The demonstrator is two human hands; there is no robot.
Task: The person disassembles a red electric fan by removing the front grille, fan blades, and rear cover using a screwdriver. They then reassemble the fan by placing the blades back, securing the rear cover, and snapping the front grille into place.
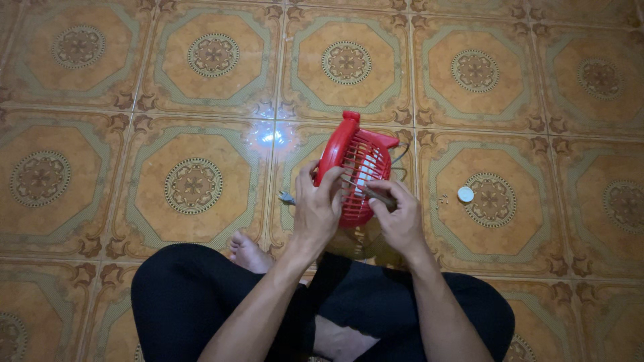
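Note:
A small red fan (355,157) with a slatted grille is held upright over the patterned floor. My left hand (315,211) grips its left rim and lower edge. Gripped in my right hand (399,218) is a screwdriver (367,190), its thin shaft pointing up-left into the grille slats. A dark cord (400,155) trails from the right side of the fan. I sit cross-legged in dark trousers, one bare foot (247,253) showing below the fan.
A small white round cap (465,194) lies on the tile to the right, with a few tiny screws (443,198) beside it. A plug (287,197) rests on the floor left of my left hand. A light glare (270,137) reflects off the tiles.

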